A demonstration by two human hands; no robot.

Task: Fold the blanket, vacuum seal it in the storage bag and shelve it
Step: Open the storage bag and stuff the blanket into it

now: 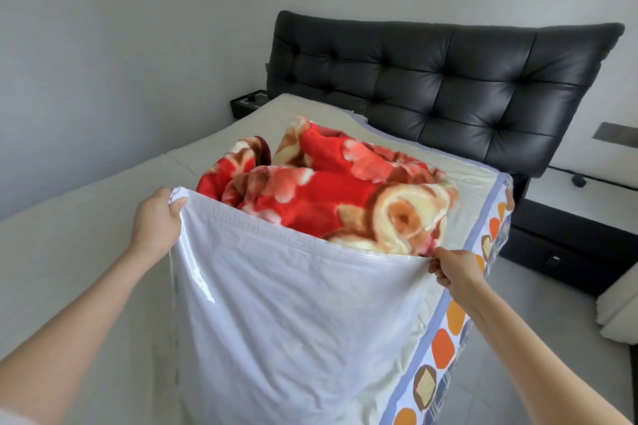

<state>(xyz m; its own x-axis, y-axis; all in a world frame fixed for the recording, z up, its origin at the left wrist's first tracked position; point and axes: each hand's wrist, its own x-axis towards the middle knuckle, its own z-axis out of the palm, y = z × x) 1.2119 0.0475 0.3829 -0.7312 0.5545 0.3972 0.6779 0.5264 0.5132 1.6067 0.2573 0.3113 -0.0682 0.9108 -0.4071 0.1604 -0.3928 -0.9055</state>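
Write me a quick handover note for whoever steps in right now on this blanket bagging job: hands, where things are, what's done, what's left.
Left hand: grips the upper left corner of the clear plastic storage bag at its mouth.
Right hand: pinches the bag's mouth edge on the right, near the bed's edge.
Red and cream floral fleece blanket: bundled, lying on the bed's pale sheet, with the bag's mouth held up in front of it. How far inside it sits is unclear.
Done: blanket bundled, bag opened at it.
Left: get the blanket fully in, close the zip strip, vacuum the air out, shelve it.
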